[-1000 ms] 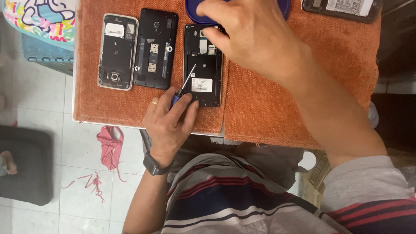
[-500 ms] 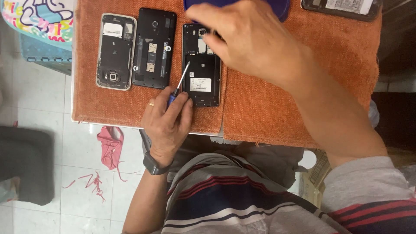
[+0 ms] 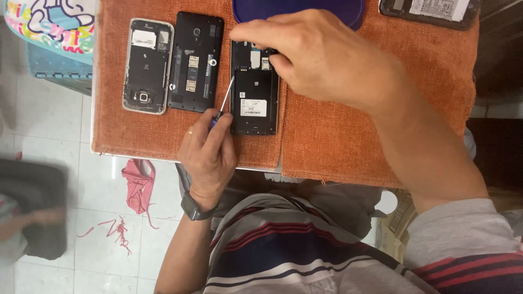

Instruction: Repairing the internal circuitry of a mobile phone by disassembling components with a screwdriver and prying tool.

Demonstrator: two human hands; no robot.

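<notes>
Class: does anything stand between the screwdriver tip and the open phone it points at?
Nothing visible does. The left hand holds the screwdriver with its tip right at the left edge of the phone. The right hand covers only the phone's top end, away from the tip.

The left hand is seen from its back, with the fingers curled closed into a grip and the knuckles turned up. A ring is worn on one finger and a dark band on the wrist. The forearm is bent up from the body. The right hand is stretched forward, palm turned down, with the fingertips pinched together. Its forearm is extended diagonally from a grey sleeve.
</notes>
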